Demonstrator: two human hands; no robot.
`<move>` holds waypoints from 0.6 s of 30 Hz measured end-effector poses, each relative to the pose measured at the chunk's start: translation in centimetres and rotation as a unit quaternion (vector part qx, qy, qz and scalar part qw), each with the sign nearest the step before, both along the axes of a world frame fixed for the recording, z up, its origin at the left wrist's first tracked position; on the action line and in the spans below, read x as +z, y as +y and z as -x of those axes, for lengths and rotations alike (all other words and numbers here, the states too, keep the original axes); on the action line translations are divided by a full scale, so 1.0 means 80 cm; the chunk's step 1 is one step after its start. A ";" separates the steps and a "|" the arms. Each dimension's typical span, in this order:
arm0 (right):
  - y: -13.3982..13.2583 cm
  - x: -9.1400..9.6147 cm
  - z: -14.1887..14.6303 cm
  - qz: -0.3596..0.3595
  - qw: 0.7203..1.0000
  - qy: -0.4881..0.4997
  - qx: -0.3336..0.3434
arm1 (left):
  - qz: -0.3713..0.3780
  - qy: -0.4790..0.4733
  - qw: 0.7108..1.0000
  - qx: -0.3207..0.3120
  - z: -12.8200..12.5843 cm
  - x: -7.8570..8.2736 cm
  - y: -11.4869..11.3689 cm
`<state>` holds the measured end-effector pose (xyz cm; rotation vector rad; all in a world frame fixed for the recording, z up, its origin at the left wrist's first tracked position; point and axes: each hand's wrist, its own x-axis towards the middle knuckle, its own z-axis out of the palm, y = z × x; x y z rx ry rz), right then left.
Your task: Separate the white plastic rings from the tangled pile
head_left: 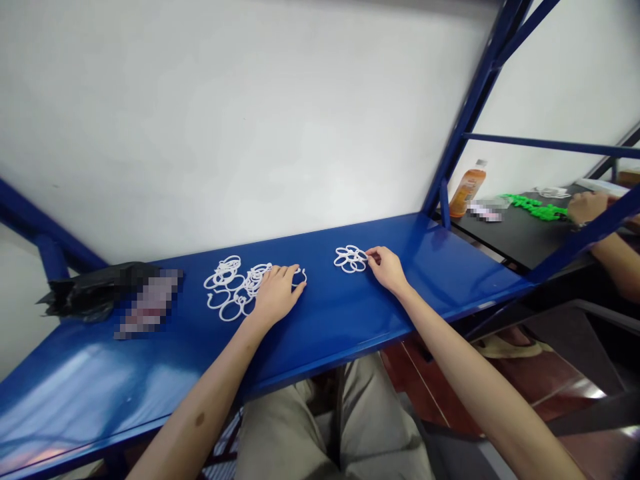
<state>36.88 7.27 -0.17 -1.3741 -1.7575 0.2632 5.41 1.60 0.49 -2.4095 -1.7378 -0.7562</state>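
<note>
A loose pile of white plastic rings, some with a gap and small knobbed ends like curtain rings, lies on the blue shelf. Across the right side of that pile rests my left hand, fingers stretched out and thumb apart, hiding some rings beneath. A smaller flower-like cluster of white rings lies farther right. At its right edge, my right hand pinches a ring between thumb and fingertips.
Left on the shelf are a crumpled black plastic bag and a blurred-out packet. Blue posts frame the right end. Beyond, a black table holds an orange drink bottle, green pieces and another person's hand.
</note>
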 end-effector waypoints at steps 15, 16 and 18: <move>-0.060 0.025 0.144 0.080 0.959 0.155 0.223 | -0.089 -0.028 0.994 -0.064 -0.017 0.019 -0.016; -0.060 0.024 0.155 0.098 0.950 0.187 0.230 | -0.084 -0.042 0.993 -0.066 -0.017 0.019 -0.016; -0.058 0.021 0.166 0.111 0.938 0.234 0.230 | -0.061 -0.103 0.991 -0.063 -0.018 0.017 -0.015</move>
